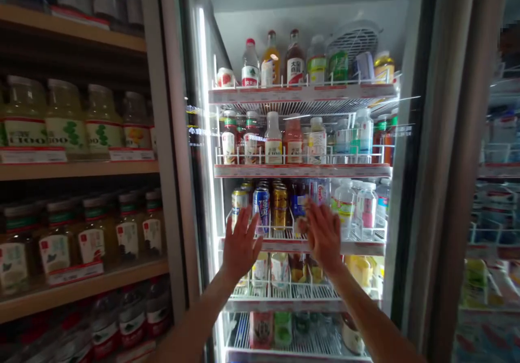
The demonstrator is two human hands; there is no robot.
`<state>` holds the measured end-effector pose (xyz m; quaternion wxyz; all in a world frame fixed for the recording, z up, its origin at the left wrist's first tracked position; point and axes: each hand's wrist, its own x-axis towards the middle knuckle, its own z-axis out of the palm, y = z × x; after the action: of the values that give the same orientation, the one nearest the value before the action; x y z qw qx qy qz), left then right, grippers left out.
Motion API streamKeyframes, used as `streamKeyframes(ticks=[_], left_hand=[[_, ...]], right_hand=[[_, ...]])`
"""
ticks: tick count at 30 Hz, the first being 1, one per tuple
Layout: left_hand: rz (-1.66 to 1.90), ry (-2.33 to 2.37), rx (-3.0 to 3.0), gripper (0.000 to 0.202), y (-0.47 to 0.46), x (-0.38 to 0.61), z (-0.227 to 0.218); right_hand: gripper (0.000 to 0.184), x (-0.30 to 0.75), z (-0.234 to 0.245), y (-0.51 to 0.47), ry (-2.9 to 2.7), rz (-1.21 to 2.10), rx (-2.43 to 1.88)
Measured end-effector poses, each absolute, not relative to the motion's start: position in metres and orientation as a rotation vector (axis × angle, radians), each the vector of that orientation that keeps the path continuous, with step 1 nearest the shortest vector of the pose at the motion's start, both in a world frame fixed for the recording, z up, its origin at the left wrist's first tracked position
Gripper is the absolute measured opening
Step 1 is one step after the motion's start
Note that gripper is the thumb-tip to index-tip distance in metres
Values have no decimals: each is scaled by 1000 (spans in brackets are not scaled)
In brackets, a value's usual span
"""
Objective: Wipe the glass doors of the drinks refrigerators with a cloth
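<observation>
I face an open drinks fridge with several wire shelves of bottles and cans. My left hand is raised with fingers spread, in front of the can shelf, just below a blue can and a pale can. My right hand is also open, fingers stretched up, in front of a gold can and clear bottles on the same shelf. Neither hand holds anything. Whether the fingertips touch the cans cannot be seen.
The fridge door stands open at the right, with a second cooler behind it. Wooden shelves at the left hold rows of jars and bottles. A fan grille sits at the fridge's top back.
</observation>
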<state>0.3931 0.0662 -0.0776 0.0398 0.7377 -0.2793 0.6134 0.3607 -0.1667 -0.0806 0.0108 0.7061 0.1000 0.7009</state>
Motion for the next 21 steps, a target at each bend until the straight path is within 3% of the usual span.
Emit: streamKeyframes(ticks=[4, 10, 16, 21], left_hand=[[1896, -601, 2312, 63, 103, 398, -74], [1866, -709, 2371, 60, 124, 404, -72], [1870, -760, 2314, 62, 148, 409, -70], [1840, -715, 2237, 61, 160, 420, -65]], right_hand=[[53, 370, -67, -148, 76, 2459, 2127], [48, 378, -80, -76, 618, 2116, 2228], [49, 386, -57, -81, 214, 2421, 2139], [45, 398, -59, -11, 532, 2269, 2182]])
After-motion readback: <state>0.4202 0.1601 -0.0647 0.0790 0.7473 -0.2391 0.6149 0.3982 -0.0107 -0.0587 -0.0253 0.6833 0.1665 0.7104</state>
